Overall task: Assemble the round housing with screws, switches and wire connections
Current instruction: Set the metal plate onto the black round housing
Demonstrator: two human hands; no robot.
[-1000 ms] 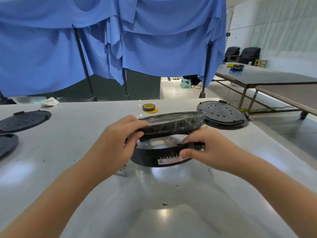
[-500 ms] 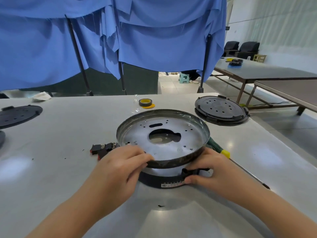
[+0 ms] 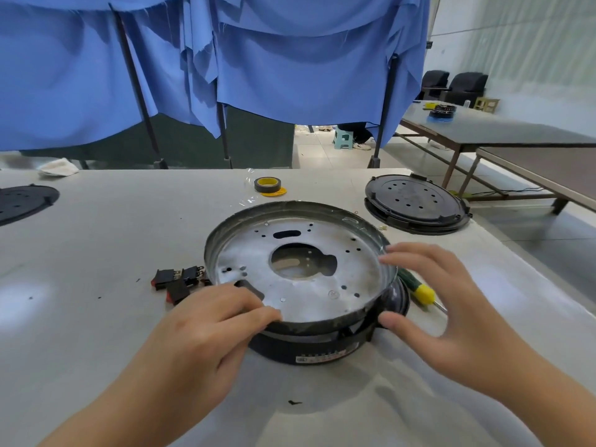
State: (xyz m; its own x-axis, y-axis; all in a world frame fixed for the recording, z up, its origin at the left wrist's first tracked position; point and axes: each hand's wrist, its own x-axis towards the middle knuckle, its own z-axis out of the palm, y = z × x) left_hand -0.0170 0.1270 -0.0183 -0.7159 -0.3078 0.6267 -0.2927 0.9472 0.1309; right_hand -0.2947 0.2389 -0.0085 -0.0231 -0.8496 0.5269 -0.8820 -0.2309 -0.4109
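Metal, round and perforated, the housing [image 3: 300, 269] sits on the pale surface [image 3: 96, 317] between my hands. My left hand [image 3: 206, 330] grips its near-left rim, fingers curled over the edge. My right hand [image 3: 438, 304] is spread open against its right side, fingertips and thumb touching.

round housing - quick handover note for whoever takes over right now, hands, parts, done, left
Left hand: fingers curled over the near-left rim of the round housing, holding it.
Right hand: open, fingertips at the right rim and thumb at the black base ring.
Housing sits open side up on the base ring, on the table.
Switches lie loose left of it; screwdriver to its right, partly hidden.
Done: housing set on the ring.
Left: switches, screws and wire connections; no switch is seen fitted, and no wires show.
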